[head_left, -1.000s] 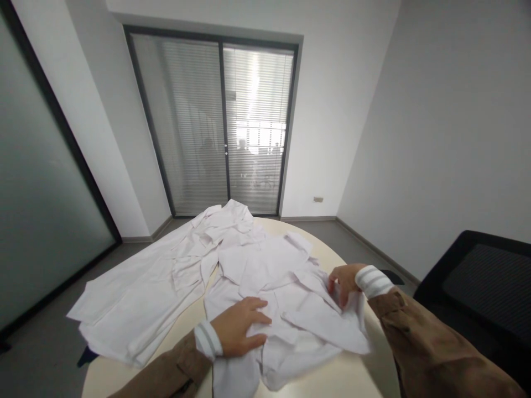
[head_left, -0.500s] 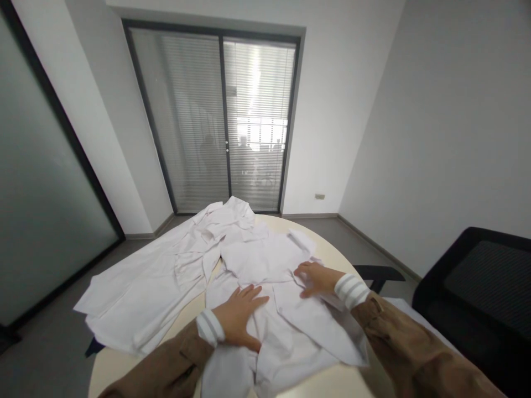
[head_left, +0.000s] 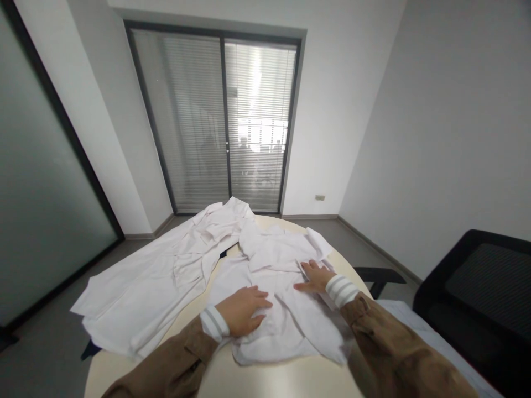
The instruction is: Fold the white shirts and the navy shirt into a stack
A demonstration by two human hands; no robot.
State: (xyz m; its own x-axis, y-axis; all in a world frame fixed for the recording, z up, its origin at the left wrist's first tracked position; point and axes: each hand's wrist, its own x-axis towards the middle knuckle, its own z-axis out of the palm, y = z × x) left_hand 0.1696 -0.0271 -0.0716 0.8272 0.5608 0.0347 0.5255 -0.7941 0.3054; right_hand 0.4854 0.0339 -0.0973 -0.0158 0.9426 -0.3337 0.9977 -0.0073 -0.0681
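A crumpled white garment [head_left: 277, 254] lies on the round, cream-coloured table [head_left: 257, 381]. On its left front part rests my left hand [head_left: 244, 310], palm down, with the fingers stretched out. Towards its right side my right hand [head_left: 316, 276] touches the cloth, fingers apart. Neither hand visibly grips the fabric, though the cloth under the palms is hidden. Left of it a second white garment [head_left: 153, 282] is spread lengthwise, hanging past the table's left edge. Where their far ends meet, the two garments touch.
A black mesh chair [head_left: 477, 298] stands at the right, its armrest [head_left: 379, 275] close to the table's edge. Pale cloth [head_left: 410, 323] lies on the seat area. Behind the table are a glass door with blinds [head_left: 224, 121] and a white wall [head_left: 340, 99].
The nearer white garment has shifted away from me and slightly right, baring the table's front. My left hand has moved a little right and up; my right hand has moved slightly.
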